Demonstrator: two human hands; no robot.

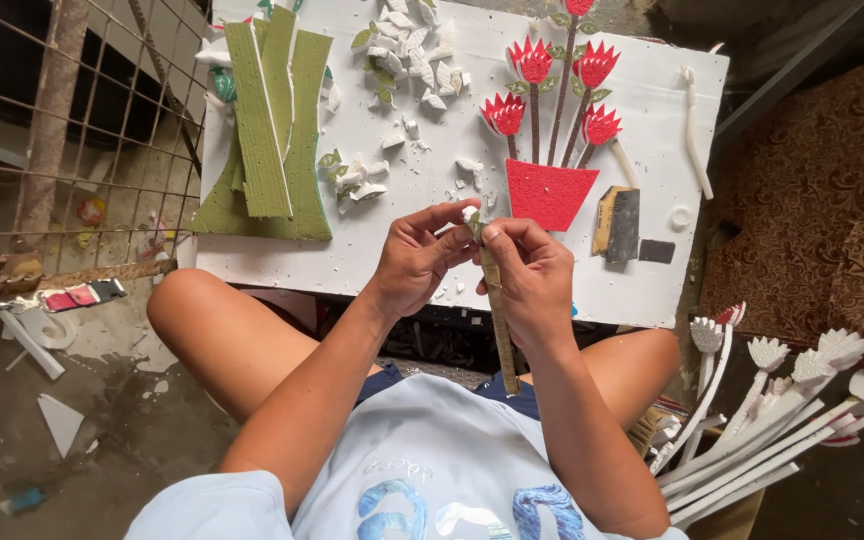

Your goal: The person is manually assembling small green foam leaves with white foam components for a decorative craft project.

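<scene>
Green-brown stem strip (499,320), held upright over the white surface (392,250): left hand (417,262) and right hand (532,272) both pinching its top end; red paper flowers (552,90) beyond.

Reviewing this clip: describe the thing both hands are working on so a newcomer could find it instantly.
Start at the white board across the person's knees. Just below its near edge, the left hand and right hand pinch a thin brownish-green stem strip. Unlike the white flower stems piled at right, it is dark and points toward the person's shirt.
</scene>
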